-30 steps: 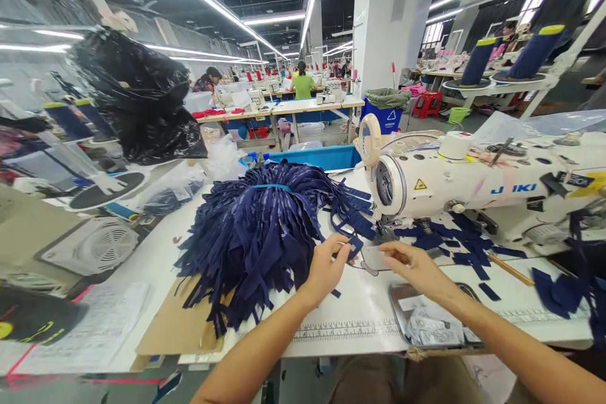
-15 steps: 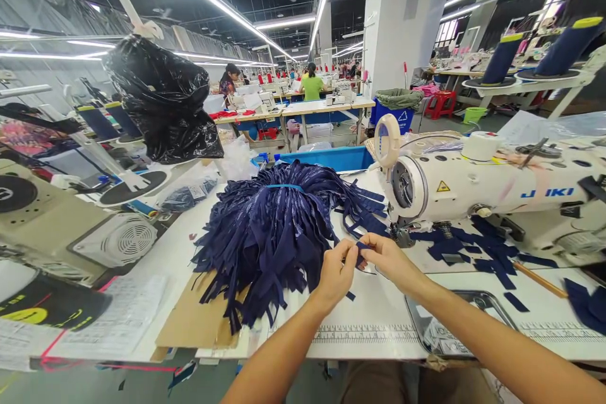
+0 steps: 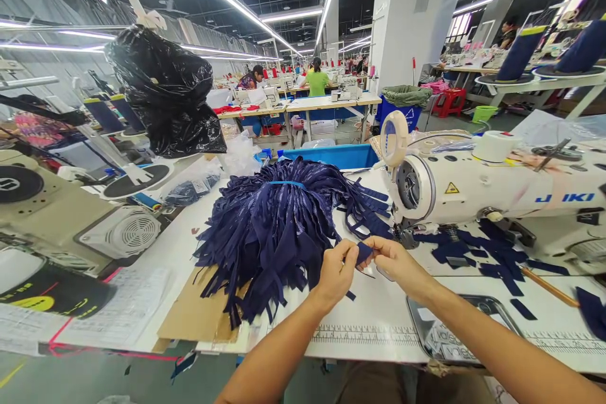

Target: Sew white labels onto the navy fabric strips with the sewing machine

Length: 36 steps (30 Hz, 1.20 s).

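Between my two hands is a small navy fabric piece. My left hand pinches its left end, thumb on top. At the other end, the fingers of my right hand are closed on it. Just left of my hands lies a big bundle of navy fabric strips, tied with a blue band. Some strips trail from the bundle toward the needle area of a white sewing machine, which stands right of and beyond my hands.
Navy scraps and an orange-brown stick lie under and before the machine. A metal tray sits at the front edge by a printed ruler. Cardboard lies under the bundle. A black plastic bag hangs at left.
My hands have drawn slightly apart, and more of the navy fabric piece shows between them. The camera view has shifted a little to the left.
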Each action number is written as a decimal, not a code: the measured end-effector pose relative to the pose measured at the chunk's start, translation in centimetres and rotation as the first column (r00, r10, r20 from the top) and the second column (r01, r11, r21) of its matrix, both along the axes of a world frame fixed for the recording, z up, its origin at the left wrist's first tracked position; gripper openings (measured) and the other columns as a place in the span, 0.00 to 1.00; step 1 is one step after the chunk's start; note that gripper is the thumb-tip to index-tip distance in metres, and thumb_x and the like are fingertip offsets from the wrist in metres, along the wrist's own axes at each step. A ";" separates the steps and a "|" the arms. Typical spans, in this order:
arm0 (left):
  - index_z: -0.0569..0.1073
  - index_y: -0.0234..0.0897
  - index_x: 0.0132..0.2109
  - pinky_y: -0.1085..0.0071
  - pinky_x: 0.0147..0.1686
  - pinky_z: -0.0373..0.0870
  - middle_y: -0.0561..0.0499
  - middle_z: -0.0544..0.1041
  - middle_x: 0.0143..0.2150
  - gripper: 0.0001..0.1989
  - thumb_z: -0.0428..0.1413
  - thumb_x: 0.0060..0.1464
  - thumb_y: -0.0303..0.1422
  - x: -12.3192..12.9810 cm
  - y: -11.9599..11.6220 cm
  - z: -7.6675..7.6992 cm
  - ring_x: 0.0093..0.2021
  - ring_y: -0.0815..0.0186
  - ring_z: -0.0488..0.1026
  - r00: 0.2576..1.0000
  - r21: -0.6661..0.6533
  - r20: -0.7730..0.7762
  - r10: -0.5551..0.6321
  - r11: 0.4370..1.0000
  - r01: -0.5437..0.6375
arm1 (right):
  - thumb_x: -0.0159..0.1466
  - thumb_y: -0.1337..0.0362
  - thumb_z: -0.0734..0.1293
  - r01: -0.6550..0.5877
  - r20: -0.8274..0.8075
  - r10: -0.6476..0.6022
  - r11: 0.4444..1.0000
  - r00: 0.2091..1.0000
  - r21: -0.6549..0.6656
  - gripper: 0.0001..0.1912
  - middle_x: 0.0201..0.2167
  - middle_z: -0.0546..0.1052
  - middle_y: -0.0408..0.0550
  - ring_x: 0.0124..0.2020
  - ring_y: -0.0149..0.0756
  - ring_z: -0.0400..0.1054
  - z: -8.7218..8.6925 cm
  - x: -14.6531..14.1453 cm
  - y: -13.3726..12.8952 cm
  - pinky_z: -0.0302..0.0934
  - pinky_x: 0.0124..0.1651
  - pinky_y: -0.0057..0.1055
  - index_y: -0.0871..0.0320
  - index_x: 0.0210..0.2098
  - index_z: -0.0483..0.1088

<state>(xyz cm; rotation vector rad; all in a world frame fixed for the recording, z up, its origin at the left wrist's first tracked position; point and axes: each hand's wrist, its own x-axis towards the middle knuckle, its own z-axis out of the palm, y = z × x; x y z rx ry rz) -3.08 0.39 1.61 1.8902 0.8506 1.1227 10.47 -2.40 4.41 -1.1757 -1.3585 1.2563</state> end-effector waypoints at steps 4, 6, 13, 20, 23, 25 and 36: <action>0.64 0.36 0.26 0.74 0.27 0.62 0.53 0.69 0.21 0.15 0.42 0.57 0.36 -0.1 0.1 -0.4 0.23 0.70 0.65 0.995 0.049 -0.089 0.038 0.998 -0.033 | 0.49 0.64 0.60 0.048 0.001 -0.048 0.997 0.999 -0.065 0.03 0.20 0.65 0.39 0.25 0.30 0.64 -0.3 -0.1 0.4 0.58 0.34 0.30 0.57 0.23 0.62; 0.65 0.36 0.27 0.73 0.28 0.64 0.52 0.71 0.23 0.15 0.42 0.58 0.37 -0.1 0.2 -0.6 0.25 0.69 0.67 0.996 0.028 -0.088 -0.009 1.000 0.012 | 0.49 0.66 0.59 0.025 0.009 -0.025 0.999 1.000 -0.037 0.02 0.19 0.65 0.39 0.24 0.29 0.63 -0.8 0.0 0.6 0.58 0.33 0.30 0.57 0.21 0.61; 0.66 0.35 0.28 0.74 0.26 0.67 0.53 0.72 0.21 0.16 0.45 0.56 0.42 0.2 0.4 -0.5 0.21 0.69 0.70 0.996 -0.186 0.093 -0.008 0.982 0.026 | 0.55 0.69 0.56 0.156 0.383 -0.343 0.883 0.858 0.442 0.08 0.26 0.70 0.45 0.29 0.34 0.64 -2.3 1.1 -0.1 0.57 0.36 0.34 0.57 0.29 0.65; 0.65 0.35 0.27 0.77 0.22 0.62 0.55 0.68 0.18 0.15 0.45 0.56 0.40 0.2 0.2 -0.4 0.19 0.71 0.67 0.999 -0.154 0.042 0.005 0.988 0.002 | 0.64 0.69 0.55 -0.096 0.556 -0.553 0.650 0.621 0.754 0.10 0.28 0.73 0.46 0.32 0.33 0.65 -2.0 0.7 -0.3 0.51 0.43 0.35 0.58 0.31 0.67; 0.63 0.35 0.27 0.77 0.21 0.62 0.56 0.66 0.18 0.14 0.44 0.56 0.38 0.2 0.2 -0.8 0.19 0.72 0.66 1.000 -0.106 -0.002 0.015 0.994 -0.015 | 0.64 0.71 0.54 -0.148 0.563 -0.572 0.611 0.596 0.778 0.13 0.24 0.70 0.44 0.29 0.31 0.63 -2.0 0.4 0.2 0.51 0.42 0.34 0.59 0.28 0.66; 0.63 0.36 0.27 0.77 0.22 0.62 0.55 0.65 0.19 0.14 0.44 0.57 0.38 0.1 0.3 -1.0 0.20 0.72 0.65 0.999 -0.053 -0.039 0.034 0.998 -0.036 | 0.63 0.73 0.54 -0.198 0.576 -0.578 0.585 0.578 0.786 0.14 0.22 0.68 0.44 0.27 0.31 0.61 -1.9 0.3 0.4 0.51 0.41 0.33 0.59 0.25 0.64; 0.64 0.35 0.25 0.78 0.22 0.62 0.55 0.68 0.17 0.12 0.45 0.55 0.34 0.2 0.5 -0.2 0.18 0.73 0.65 0.995 -0.104 0.010 -0.095 0.990 0.096 | 0.56 0.70 0.58 0.090 0.332 -0.267 0.881 0.905 0.464 0.08 0.19 0.61 0.39 0.22 0.29 0.57 -1.4 0.9 0.2 0.53 0.26 0.26 0.56 0.21 0.59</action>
